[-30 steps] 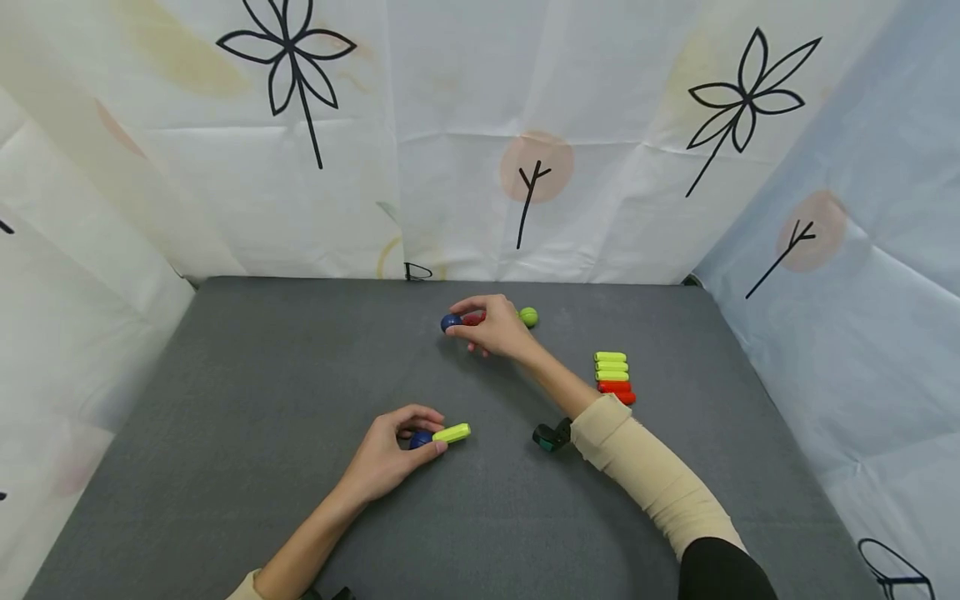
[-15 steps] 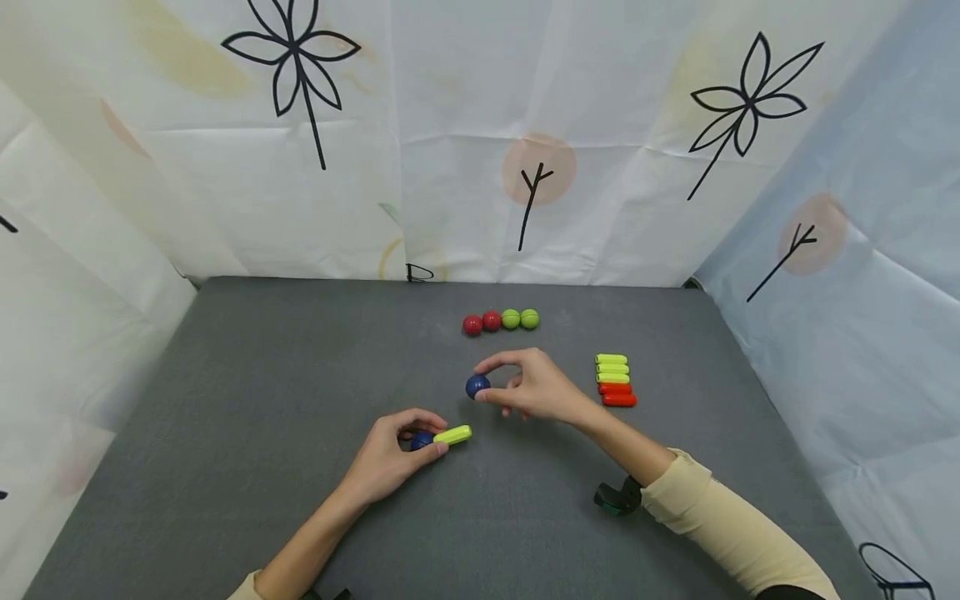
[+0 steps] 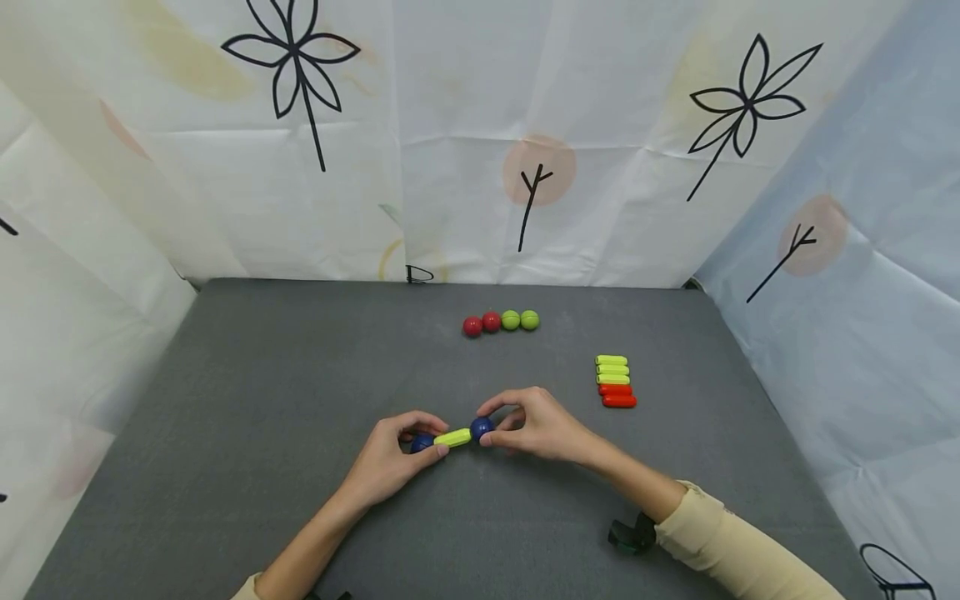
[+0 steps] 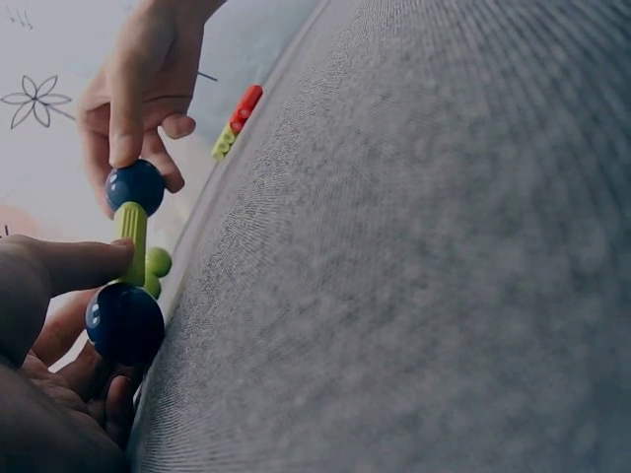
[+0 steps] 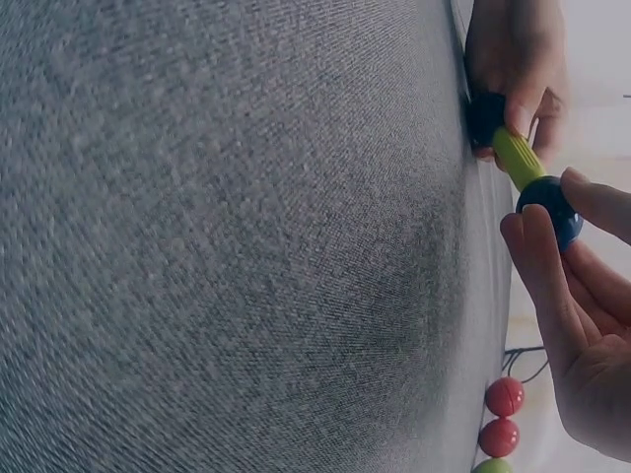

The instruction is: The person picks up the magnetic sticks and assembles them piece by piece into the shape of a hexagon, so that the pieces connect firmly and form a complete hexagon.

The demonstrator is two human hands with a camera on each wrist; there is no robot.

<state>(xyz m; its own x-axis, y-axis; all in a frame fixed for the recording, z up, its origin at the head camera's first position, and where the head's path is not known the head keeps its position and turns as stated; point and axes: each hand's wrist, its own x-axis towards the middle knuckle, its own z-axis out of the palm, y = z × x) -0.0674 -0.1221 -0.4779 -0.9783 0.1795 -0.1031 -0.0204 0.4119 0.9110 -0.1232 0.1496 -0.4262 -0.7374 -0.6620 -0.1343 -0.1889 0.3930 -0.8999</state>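
The yellow-green ribbed rod [image 3: 453,437] sits at my left thumb, the left blue ball [image 3: 422,442] at one end within that grasp and the right blue ball [image 3: 482,428] at the other, between my right fingertips. They are at mid-tabletop [image 3: 300,358] (whether the rod touches the grey surface, I cannot tell). Near the far edge, two red balls [image 3: 472,326] and two green balls [image 3: 529,320] form a row; toward the right edge lie three yellow rods [image 3: 612,370] and two red rods [image 3: 617,401]. A flower-printed sheet [image 3: 450,92] stands beyond. My left hand [image 3: 390,457] grips rod and ball; my right hand [image 3: 542,427] pinches its ball, fingers bent.
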